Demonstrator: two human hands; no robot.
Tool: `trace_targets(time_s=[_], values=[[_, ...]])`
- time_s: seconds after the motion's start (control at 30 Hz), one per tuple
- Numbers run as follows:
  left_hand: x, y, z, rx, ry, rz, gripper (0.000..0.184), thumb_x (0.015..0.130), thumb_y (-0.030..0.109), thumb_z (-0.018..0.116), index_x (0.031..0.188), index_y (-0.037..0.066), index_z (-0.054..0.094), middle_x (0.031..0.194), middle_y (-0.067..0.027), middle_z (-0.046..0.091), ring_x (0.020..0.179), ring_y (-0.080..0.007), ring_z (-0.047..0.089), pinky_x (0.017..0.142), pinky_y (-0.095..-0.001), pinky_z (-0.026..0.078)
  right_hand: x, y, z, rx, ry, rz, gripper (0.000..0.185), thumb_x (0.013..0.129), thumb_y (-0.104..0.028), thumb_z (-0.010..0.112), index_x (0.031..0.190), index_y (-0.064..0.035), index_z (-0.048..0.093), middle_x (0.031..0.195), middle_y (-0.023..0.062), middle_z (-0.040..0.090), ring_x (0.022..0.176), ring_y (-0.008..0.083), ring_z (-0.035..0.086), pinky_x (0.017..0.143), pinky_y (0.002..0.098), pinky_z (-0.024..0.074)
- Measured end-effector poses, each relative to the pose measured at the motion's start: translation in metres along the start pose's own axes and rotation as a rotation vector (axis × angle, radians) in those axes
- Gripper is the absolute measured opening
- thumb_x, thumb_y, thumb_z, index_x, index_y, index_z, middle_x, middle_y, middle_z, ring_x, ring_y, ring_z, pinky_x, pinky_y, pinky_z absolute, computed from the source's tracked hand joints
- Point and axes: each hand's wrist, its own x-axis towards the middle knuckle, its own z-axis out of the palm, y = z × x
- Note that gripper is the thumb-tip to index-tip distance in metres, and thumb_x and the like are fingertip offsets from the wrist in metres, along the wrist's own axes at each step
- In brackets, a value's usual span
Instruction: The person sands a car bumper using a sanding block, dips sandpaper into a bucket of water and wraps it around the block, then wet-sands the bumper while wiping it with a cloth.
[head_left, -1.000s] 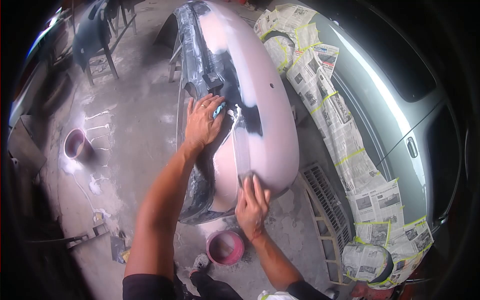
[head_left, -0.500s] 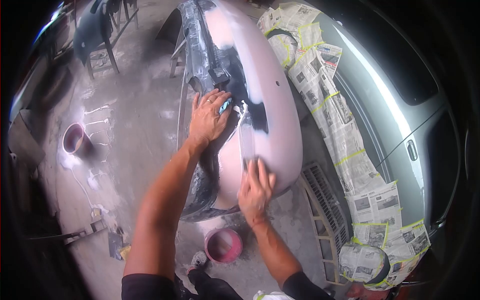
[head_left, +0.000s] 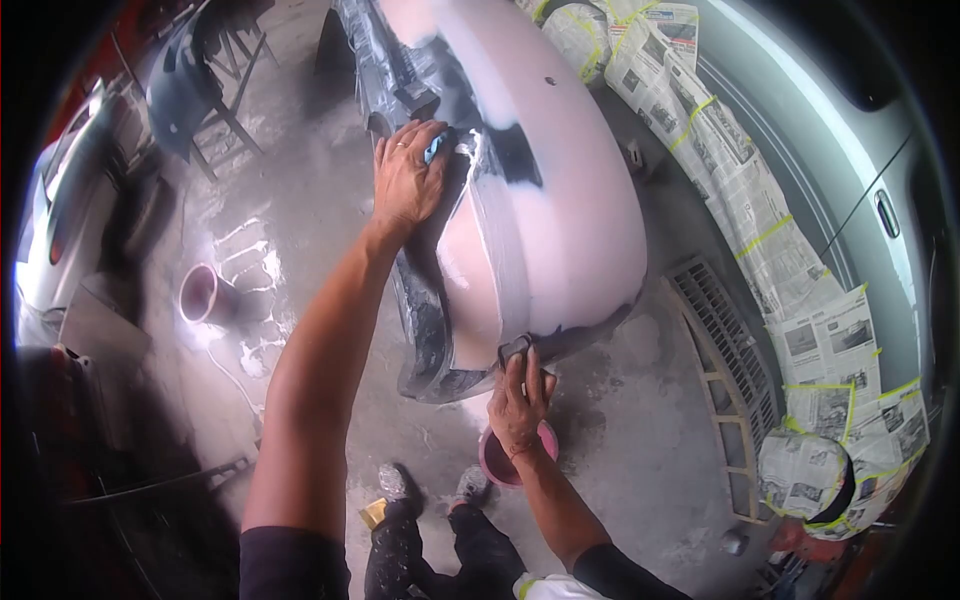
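Observation:
A car bumper [head_left: 585, 210], coated in pale pink with dark and grey patches, lies in front of me. My left hand [head_left: 408, 178] rests on its dark inner edge, fingers curled over a small crumpled light-blue thing [head_left: 433, 150], perhaps a cloth. Near the bumper's lower end, my right hand [head_left: 520, 400] presses a dark sanding pad [head_left: 515, 347] to the surface with its fingertips. White residue [head_left: 465, 150] sits on the edge just right of my left hand. The palm side of both hands is hidden.
A pink bucket [head_left: 547, 440] stands below my right forearm, another bucket [head_left: 205, 295] on the wet floor at left. A grille panel [head_left: 725, 340] lies at right, beside a car [head_left: 850, 150] masked with newspaper [head_left: 770, 260]. A dark part on a stand [head_left: 185, 95] is at upper left.
My right hand has slid down the bumper toward me, to its lower end. My left hand stays at the inner edge. The view has shifted, and both feet now show.

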Motion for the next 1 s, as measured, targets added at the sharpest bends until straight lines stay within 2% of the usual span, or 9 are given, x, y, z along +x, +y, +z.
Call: trace_targets(time_s=[0.1,0.17,0.27,0.3,0.37,0.47,0.5,0.7,1.0], values=[[0.014,0.008,-0.008,0.053,-0.179,0.047,0.039,0.097,0.028,0.058,0.133,0.014,0.059,0.140,-0.0116,0.058,0.135,-0.0336,0.050,0.113,-0.0552,0.036,-0.020,-0.002,-0.022,0.128,-0.049,0.112,0.048,0.084,-0.005,0.075,0.130,-0.0032,0.061,0.136,0.0209,0.058,0.089,0.0344,0.059,0.080,0.0414,0.0484],[0.029,0.037,-0.022,0.075,-0.298,-0.231,0.039,0.097,0.024,0.059,0.134,0.011,0.057,0.134,-0.0164,0.062,0.122,-0.0383,0.060,0.104,-0.0488,0.046,-0.042,0.004,-0.046,0.316,-0.279,0.218,0.046,0.083,-0.002,0.073,0.128,-0.0007,0.060,0.135,0.0191,0.060,0.111,0.0344,0.061,0.084,0.0424,0.0449],[0.040,0.100,-0.030,-0.055,-0.156,-0.147,0.040,0.096,0.013,0.060,0.135,0.005,0.056,0.127,-0.0219,0.064,0.111,-0.0400,0.065,0.095,-0.0439,0.052,-0.102,0.014,-0.079,0.241,-0.418,0.405,0.044,0.085,-0.006,0.071,0.128,-0.0022,0.061,0.132,0.0173,0.062,0.111,0.0337,0.062,0.088,0.0436,0.0460],[0.040,0.105,-0.018,-0.127,-0.188,-0.020,0.043,0.098,0.021,0.058,0.139,0.009,0.054,0.134,-0.0220,0.060,0.123,-0.0396,0.059,0.105,-0.0463,0.046,-0.130,0.020,-0.082,0.222,-0.449,0.470,0.043,0.086,-0.008,0.071,0.128,-0.0025,0.062,0.131,0.0171,0.063,0.110,0.0341,0.063,0.090,0.0443,0.0462],[0.013,0.111,0.015,0.361,-0.218,0.260,0.049,0.100,0.029,0.051,0.143,0.005,0.051,0.144,-0.0234,0.053,0.138,-0.0404,0.046,0.116,-0.0498,0.034,-0.179,0.031,-0.094,0.235,-0.465,0.562,0.044,0.088,-0.012,0.066,0.132,-0.0078,0.059,0.128,0.0164,0.063,0.099,0.0359,0.062,0.091,0.0463,0.0473],[-0.016,0.124,0.017,0.295,-0.202,0.108,0.056,0.102,0.032,0.045,0.144,-0.004,0.046,0.150,-0.0262,0.045,0.146,-0.0414,0.034,0.122,-0.0525,0.022,-0.215,0.041,-0.113,0.269,-0.514,0.679,0.039,0.087,-0.011,0.065,0.126,-0.0078,0.064,0.114,0.0140,0.069,0.094,0.0365,0.063,0.087,0.0452,0.0472],[-0.036,0.132,0.008,0.311,-0.217,0.178,0.057,0.101,0.028,0.044,0.141,-0.012,0.044,0.150,-0.0303,0.043,0.145,-0.0418,0.037,0.121,-0.0523,0.024,-0.223,0.045,-0.114,0.265,-0.511,0.649,0.038,0.087,-0.010,0.064,0.125,-0.0061,0.064,0.115,0.0136,0.069,0.091,0.0368,0.063,0.085,0.0443,0.0472],[-0.147,0.155,0.002,0.345,-0.261,0.389,0.052,0.100,0.015,0.047,0.144,-0.012,0.039,0.150,-0.0304,0.043,0.142,-0.0410,0.042,0.121,-0.0548,0.026,-0.203,0.055,-0.111,0.275,-0.595,0.651,0.039,0.088,-0.012,0.067,0.126,-0.0011,0.065,0.121,0.0162,0.067,0.104,0.0369,0.063,0.092,0.0430,0.0481],[-0.212,0.109,-0.010,0.338,-0.510,0.973,0.054,0.082,0.009,0.063,0.135,0.004,0.059,0.148,-0.0128,0.053,0.139,-0.0254,0.048,0.117,-0.0433,0.038,-0.237,0.080,-0.112,0.307,-0.463,0.824,0.038,0.088,-0.013,0.065,0.124,-0.0005,0.065,0.114,0.0202,0.069,0.097,0.0402,0.064,0.086,0.0469,0.0492]])
